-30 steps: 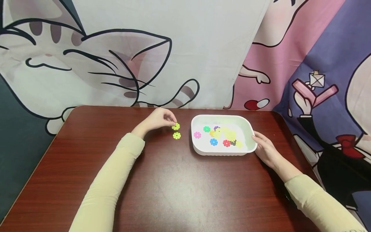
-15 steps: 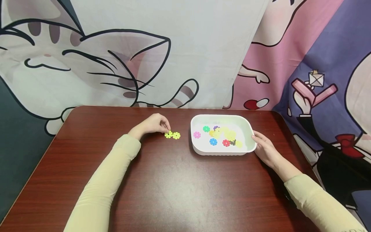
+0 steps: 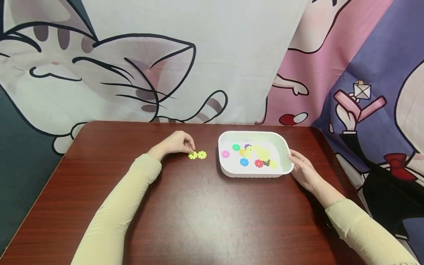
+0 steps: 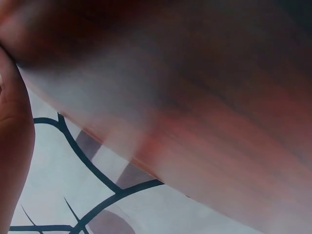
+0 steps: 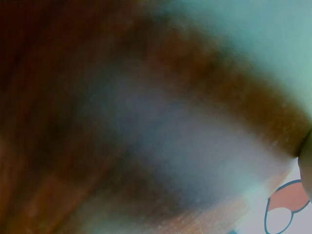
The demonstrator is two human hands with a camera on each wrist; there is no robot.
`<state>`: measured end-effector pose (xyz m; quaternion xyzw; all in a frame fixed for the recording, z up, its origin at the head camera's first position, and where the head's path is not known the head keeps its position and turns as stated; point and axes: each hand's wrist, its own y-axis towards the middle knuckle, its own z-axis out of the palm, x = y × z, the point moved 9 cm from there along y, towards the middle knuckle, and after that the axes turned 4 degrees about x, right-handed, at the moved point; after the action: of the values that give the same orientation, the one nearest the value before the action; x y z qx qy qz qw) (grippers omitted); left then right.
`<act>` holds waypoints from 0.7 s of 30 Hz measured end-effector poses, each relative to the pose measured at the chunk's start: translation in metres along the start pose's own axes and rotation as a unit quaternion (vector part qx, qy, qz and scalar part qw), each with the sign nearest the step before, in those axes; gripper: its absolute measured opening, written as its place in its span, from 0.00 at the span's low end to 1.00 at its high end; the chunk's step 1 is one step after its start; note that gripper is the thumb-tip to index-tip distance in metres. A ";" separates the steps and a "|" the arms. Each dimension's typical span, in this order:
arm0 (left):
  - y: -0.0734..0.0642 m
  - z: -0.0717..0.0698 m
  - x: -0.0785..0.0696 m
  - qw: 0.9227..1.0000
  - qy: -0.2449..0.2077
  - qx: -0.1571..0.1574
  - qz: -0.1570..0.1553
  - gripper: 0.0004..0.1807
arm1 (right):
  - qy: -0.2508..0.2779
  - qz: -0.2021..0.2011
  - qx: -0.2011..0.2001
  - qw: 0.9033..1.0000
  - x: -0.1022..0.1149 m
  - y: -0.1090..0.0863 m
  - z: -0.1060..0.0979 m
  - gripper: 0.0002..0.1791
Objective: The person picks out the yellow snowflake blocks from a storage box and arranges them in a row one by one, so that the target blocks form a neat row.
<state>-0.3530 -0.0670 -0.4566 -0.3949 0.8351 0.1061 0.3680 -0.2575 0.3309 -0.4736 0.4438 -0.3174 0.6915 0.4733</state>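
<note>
In the head view my left hand (image 3: 177, 142) pinches a yellow notched snowflake disc (image 3: 193, 155) between thumb and fingertips, low at the table. Right beside it lies a second yellow snowflake disc (image 3: 202, 155); the two seem to touch edge to edge. My right hand (image 3: 304, 170) holds the right end of a white plastic tray (image 3: 253, 173), thumb over the rim. Inside are several discs, among them a blue disc (image 3: 244, 162), a red disc (image 3: 258, 163), a pink disc (image 3: 225, 154) and a green disc (image 3: 236, 147). Both wrist views are blurred and show little of the hands.
The dark red-brown wooden table (image 3: 205, 217) has its far edge just beyond the tray. Behind it hangs a cartoon cat cloth (image 3: 245, 66), with a pink and purple printed cloth (image 3: 357, 66) to the right.
My left hand has brought its yellow disc from behind the other one towards me and leftward, to that disc's left side. The right hand and the tray have stayed put.
</note>
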 end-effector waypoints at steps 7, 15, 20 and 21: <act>-0.001 0.001 -0.001 1.000 0.014 0.001 -0.008 0.03 | 0.007 0.001 0.000 1.000 0.000 0.000 0.002 0.18; -0.001 0.000 0.000 1.000 0.000 0.005 -0.009 0.03 | 0.005 -0.001 -0.001 1.000 0.000 0.001 0.001 0.18; 0.002 -0.006 -0.002 1.000 -0.004 -0.014 -0.008 0.03 | -0.004 0.002 -0.004 1.000 0.000 0.000 -0.001 0.17; 0.004 -0.007 -0.004 1.000 -0.004 -0.020 -0.005 0.03 | -0.005 0.002 -0.005 1.000 0.000 0.000 -0.001 0.17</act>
<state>-0.3581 -0.0659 -0.4493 -0.4062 0.8292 0.1222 0.3639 -0.2573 0.3316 -0.4742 0.4444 -0.3243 0.6887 0.4724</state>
